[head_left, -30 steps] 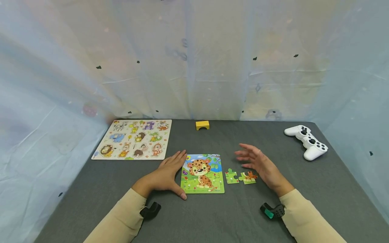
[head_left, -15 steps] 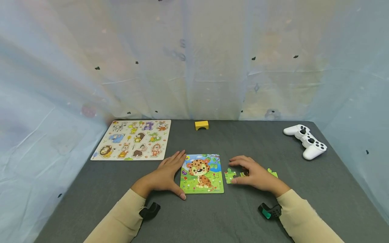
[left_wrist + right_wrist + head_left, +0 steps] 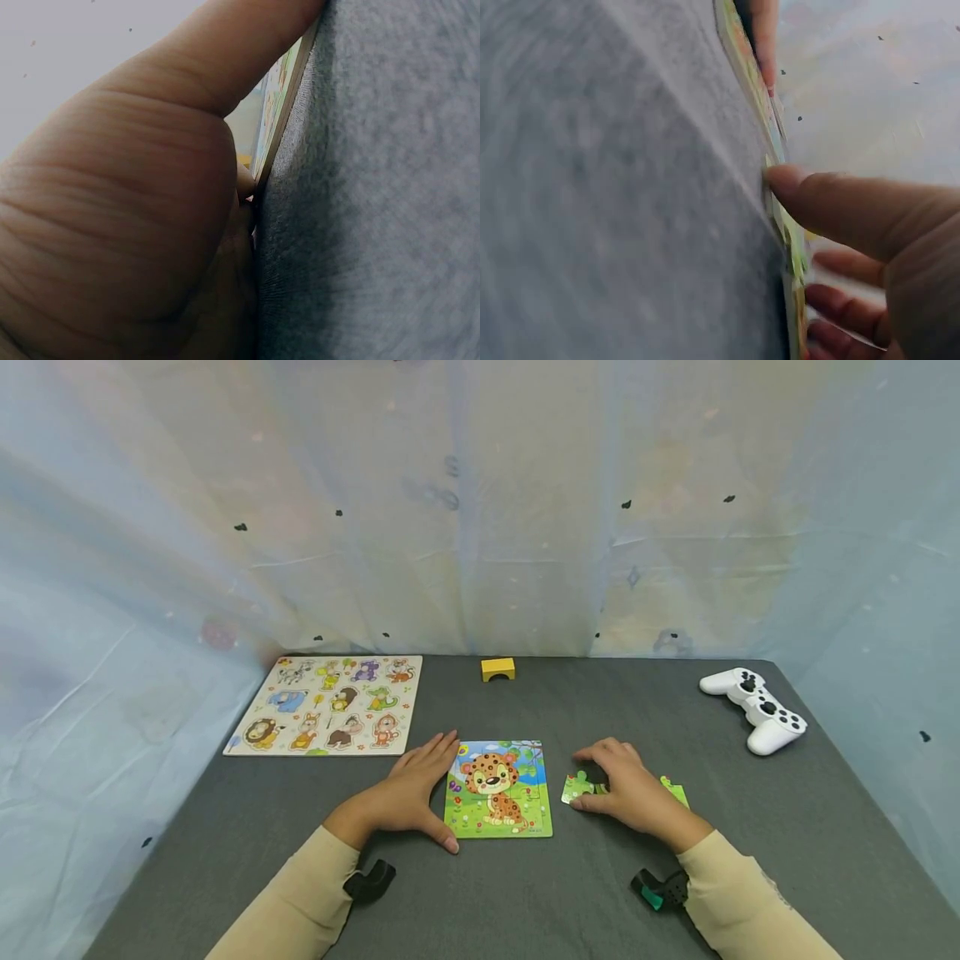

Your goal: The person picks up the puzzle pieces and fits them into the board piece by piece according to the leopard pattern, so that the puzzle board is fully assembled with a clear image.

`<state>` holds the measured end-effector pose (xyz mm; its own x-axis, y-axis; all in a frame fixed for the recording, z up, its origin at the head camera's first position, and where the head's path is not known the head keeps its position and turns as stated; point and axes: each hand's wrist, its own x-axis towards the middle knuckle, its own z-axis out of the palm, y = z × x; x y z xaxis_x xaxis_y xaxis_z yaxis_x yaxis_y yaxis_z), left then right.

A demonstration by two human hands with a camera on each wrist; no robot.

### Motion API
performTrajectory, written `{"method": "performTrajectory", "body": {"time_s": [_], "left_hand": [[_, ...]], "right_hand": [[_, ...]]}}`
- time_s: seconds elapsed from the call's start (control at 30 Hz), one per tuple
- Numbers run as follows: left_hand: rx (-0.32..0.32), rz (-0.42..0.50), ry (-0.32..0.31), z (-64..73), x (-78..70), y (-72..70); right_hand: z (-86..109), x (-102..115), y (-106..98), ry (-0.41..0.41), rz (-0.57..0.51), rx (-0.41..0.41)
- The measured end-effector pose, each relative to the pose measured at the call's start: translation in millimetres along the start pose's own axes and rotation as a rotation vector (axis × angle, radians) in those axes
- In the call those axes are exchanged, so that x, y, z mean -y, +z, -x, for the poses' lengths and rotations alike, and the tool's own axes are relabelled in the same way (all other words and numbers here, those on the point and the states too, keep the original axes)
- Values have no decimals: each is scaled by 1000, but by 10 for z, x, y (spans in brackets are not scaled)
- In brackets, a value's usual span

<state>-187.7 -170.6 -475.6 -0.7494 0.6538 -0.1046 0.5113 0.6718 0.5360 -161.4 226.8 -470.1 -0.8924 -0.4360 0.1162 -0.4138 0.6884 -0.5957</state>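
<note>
A finished leopard jigsaw (image 3: 498,789) lies flat on the grey table (image 3: 525,893). My left hand (image 3: 408,789) rests open against its left edge, with the thumb (image 3: 225,60) along the near corner of the jigsaw edge (image 3: 281,112). My right hand (image 3: 626,785) lies just right of the jigsaw, fingers curled over loose pieces. It pinches a green puzzle piece (image 3: 576,788) between thumb (image 3: 832,202) and fingers; the piece's edge (image 3: 787,240) shows in the right wrist view. Another green piece (image 3: 677,792) peeks out to the right of that hand.
An animal peg puzzle board (image 3: 330,703) lies at the back left. A small yellow block (image 3: 498,668) stands at the back middle, and a white game controller (image 3: 757,710) sits at the back right. Pale sheeting (image 3: 480,510) hangs around the table.
My right hand came down from hovering onto the loose pieces and curled round them. The green piece has shifted slightly right. My left hand has stayed put.
</note>
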Motion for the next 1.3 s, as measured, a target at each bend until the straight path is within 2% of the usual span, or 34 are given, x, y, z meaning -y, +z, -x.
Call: {"method": "performTrajectory", "body": {"time_s": [0.07, 0.13, 0.3, 0.53, 1.0, 1.3], "left_hand": [[1, -3, -2, -1, -4, -4], [4, -5, -5, 0, -5, -5], [2, -1, -6, 4, -14, -11], [3, 7, -6, 7, -25, -20], [2, 4, -8, 4, -14, -8], [0, -5, -11, -2, -24, -12]], "right_hand": [[10, 14, -12, 47, 32, -9], [14, 19, -16, 57, 21, -3], [10, 24, 0, -1, -52, 12], [-12, 42, 37, -53, -94, 17], [-19, 189, 90, -68, -208, -72], [-40, 296, 190, -128, -328, -85]]}}
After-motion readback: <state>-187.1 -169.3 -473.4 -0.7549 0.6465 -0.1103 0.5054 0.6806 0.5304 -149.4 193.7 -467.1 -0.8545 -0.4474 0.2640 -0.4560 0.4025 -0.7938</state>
